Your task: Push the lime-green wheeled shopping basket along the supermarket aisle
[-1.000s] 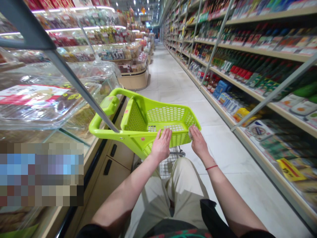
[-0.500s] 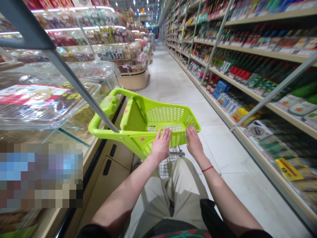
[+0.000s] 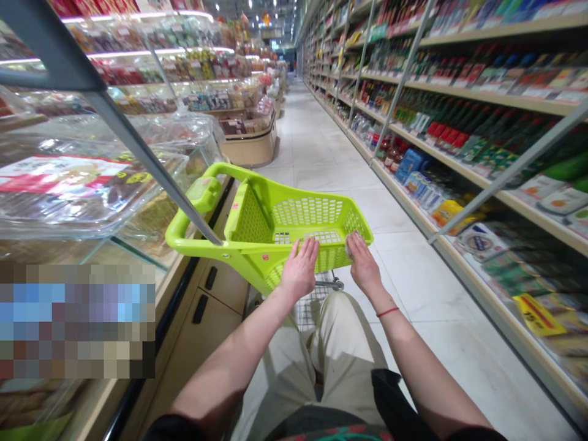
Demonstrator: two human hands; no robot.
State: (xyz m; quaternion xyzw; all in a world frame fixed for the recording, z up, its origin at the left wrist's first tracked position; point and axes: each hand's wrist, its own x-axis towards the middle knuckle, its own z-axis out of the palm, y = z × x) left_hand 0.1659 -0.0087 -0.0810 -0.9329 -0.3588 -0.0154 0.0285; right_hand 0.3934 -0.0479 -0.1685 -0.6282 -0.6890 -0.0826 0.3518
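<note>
A lime-green plastic shopping cart (image 3: 271, 248) stands sideways in front of me, with its handle to the left and its perforated basket showing no goods. My left hand (image 3: 299, 268) is on the near rim, its fingers laid over the edge. Farther right, near the basket's front corner, my right hand (image 3: 365, 267) is closed, fingers bent over the same rim. A small whitish, tissue-like wad (image 3: 348, 250) shows at its fingers, pressed against the cart. A red cord bracelet (image 3: 387, 312) circles my right wrist. Both palms' undersides are hidden.
On the left, a counter with black-handled doors (image 3: 220, 288) carries clear-lidded trays (image 3: 82, 184). Tall shelves of bottles and packets (image 3: 468, 141) line the right side. Pale floor tiles (image 3: 316, 159) run down the aisle between. Grey slanting poles cross the view.
My right hand has shifted very slightly right along the rim with the whitish wad. The left hand stays on the rim and the cart looks the same.
</note>
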